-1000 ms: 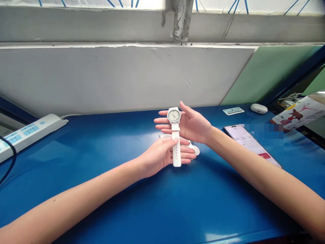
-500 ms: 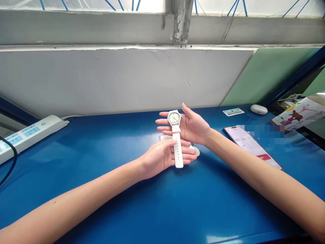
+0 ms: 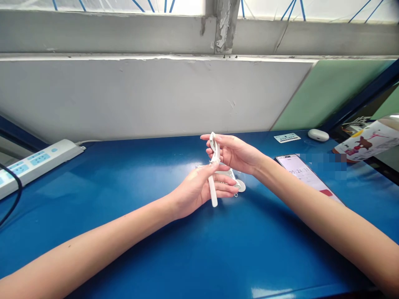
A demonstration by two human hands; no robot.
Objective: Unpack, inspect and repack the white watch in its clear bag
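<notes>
A white wristwatch [image 3: 213, 193] is held above the blue table, turned nearly edge-on so its dial cannot be read. My left hand [image 3: 195, 187] pinches the strap between thumb and fingers, with the free strap end hanging below. At the watch case, the thumb and fingers of my right hand [image 3: 237, 150] are closed. Behind and beneath the hands lies a clear packet, partly hidden, with a round white tag [image 3: 241, 185] at its right.
A lit phone [image 3: 307, 172] lies beneath my right forearm. Farther back are a small card [image 3: 286, 138] and a white earbud case [image 3: 318, 135]. A printed container [image 3: 368, 139] leans at the right. At the left edge sits a power strip [image 3: 59, 153] with a black cable.
The watch has turned from face-up to edge-on. My right hand, flat and spread under the dial before, has closed around the case. My left hand keeps its pinch on the strap.
</notes>
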